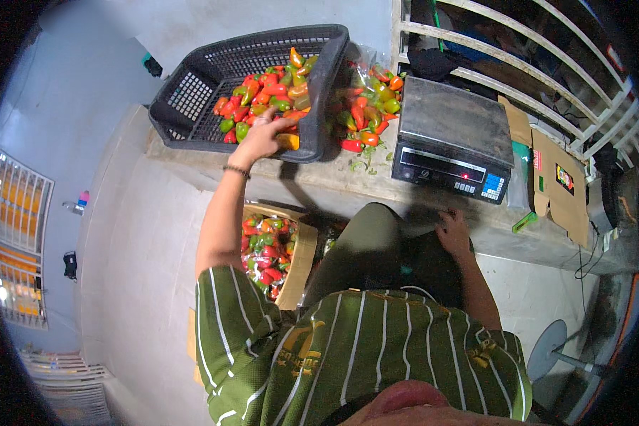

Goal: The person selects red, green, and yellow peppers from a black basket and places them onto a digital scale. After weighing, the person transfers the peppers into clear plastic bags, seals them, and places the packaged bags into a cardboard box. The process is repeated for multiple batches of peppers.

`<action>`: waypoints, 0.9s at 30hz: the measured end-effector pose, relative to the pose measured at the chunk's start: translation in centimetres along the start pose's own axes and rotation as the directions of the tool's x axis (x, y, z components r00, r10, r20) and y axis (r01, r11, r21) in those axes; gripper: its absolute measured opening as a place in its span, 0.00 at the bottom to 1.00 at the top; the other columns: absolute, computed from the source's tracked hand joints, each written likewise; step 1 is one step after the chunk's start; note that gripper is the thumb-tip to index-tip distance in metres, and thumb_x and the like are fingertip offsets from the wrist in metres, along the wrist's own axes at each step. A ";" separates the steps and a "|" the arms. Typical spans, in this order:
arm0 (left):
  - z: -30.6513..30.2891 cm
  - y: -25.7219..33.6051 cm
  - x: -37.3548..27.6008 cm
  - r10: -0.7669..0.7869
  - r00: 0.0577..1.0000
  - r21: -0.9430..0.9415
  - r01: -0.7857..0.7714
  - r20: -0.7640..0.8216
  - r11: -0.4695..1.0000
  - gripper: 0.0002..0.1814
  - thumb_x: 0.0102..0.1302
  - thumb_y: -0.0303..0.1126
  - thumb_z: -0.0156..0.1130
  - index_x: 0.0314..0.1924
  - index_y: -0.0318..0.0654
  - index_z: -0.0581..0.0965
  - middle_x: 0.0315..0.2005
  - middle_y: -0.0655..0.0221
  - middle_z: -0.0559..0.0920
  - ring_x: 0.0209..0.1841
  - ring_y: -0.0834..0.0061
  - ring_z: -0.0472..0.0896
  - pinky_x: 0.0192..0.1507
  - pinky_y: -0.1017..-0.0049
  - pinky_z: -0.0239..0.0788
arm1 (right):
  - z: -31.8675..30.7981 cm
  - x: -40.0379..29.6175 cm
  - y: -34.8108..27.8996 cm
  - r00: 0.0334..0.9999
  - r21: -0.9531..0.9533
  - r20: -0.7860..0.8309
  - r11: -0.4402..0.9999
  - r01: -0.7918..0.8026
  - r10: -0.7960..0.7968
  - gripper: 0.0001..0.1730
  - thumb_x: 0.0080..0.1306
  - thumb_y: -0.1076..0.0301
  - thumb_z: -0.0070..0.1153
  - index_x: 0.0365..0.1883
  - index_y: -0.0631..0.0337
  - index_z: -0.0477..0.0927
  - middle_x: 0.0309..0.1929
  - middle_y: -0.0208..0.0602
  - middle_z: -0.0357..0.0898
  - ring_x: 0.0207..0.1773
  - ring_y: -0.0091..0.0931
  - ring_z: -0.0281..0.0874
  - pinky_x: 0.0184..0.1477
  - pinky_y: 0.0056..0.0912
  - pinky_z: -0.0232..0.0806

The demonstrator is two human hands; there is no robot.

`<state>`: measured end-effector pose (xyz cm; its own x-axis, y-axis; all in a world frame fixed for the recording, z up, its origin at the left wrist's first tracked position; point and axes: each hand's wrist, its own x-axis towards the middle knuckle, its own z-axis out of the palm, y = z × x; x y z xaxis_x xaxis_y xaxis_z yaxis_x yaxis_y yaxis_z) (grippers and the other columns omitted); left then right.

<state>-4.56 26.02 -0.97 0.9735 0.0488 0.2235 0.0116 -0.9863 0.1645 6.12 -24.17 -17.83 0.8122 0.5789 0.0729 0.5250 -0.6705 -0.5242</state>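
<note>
My left hand [264, 137] reaches over the near side of a black plastic crate [309, 146]. Its fingers touch the red, green and orange peppers [269, 90] heaped in the crate's right half; whether they grip one cannot be made out. My right hand [452, 231] rests by my right knee, fingers apart, holding nothing visible. More peppers [365, 114] lie right of the crate, some in or under a clear plastic bag [365, 64]. Beyond them stands a digital scale [458, 117] with a bare weighing plate and a red light showing.
Below the ledge [341, 186], a cardboard box [302, 263] holds bagged peppers [269, 247] beside my left leg. A flattened carton [559, 186] and a green cutter [524, 222] are at the right. White metal bars [490, 45] run behind the scale. Cables [583, 266] hang at the right.
</note>
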 end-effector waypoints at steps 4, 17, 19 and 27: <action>0.6 -1.9 3.9 -0.161 0.841 0.017 0.179 0.517 0.984 0.24 0.48 0.36 0.59 0.50 0.57 0.75 0.54 0.52 0.69 0.60 0.53 0.61 0.59 0.64 0.55 | -0.2 -0.4 0.4 0.998 -0.016 -0.049 0.999 0.035 -0.036 0.21 0.54 0.66 0.56 0.46 0.62 0.73 0.54 0.52 0.62 0.55 0.45 0.64 0.57 0.41 0.61; 1.2 -2.4 0.5 -0.367 0.903 -0.263 0.419 0.225 0.869 0.18 0.45 0.42 0.70 0.31 0.38 0.80 0.36 0.58 0.78 0.43 0.64 0.72 0.46 0.70 0.63 | -0.6 0.3 -2.2 0.984 0.154 -0.154 0.981 0.117 -0.093 0.15 0.55 0.69 0.54 0.42 0.58 0.76 0.46 0.45 0.68 0.51 0.42 0.67 0.52 0.40 0.63; 0.2 -1.1 -0.5 -0.471 0.879 -0.466 0.450 0.077 0.762 0.13 0.46 0.37 0.70 0.26 0.37 0.77 0.31 0.65 0.77 0.37 0.73 0.72 0.41 0.75 0.63 | -0.5 0.6 -3.7 0.970 0.184 -0.211 0.970 0.160 -0.120 0.15 0.54 0.70 0.54 0.41 0.57 0.76 0.45 0.45 0.68 0.50 0.41 0.67 0.51 0.41 0.63; -1.8 6.0 -4.4 -0.463 0.772 -0.773 -0.057 -0.436 0.632 0.14 0.44 0.26 0.70 0.32 0.38 0.76 0.44 0.65 0.70 0.51 0.73 0.67 0.53 0.74 0.59 | -3.8 4.6 -16.8 0.901 0.536 -0.244 0.724 0.434 -0.359 0.28 0.52 0.81 0.51 0.55 0.58 0.67 0.50 0.47 0.67 0.46 0.35 0.71 0.47 0.31 0.68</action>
<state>-9.21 20.19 0.71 0.6461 0.5634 0.5148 -0.2244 -0.5045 0.8337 1.97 -12.02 -5.52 0.6051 0.6493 0.4608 0.5959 0.0145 -0.8029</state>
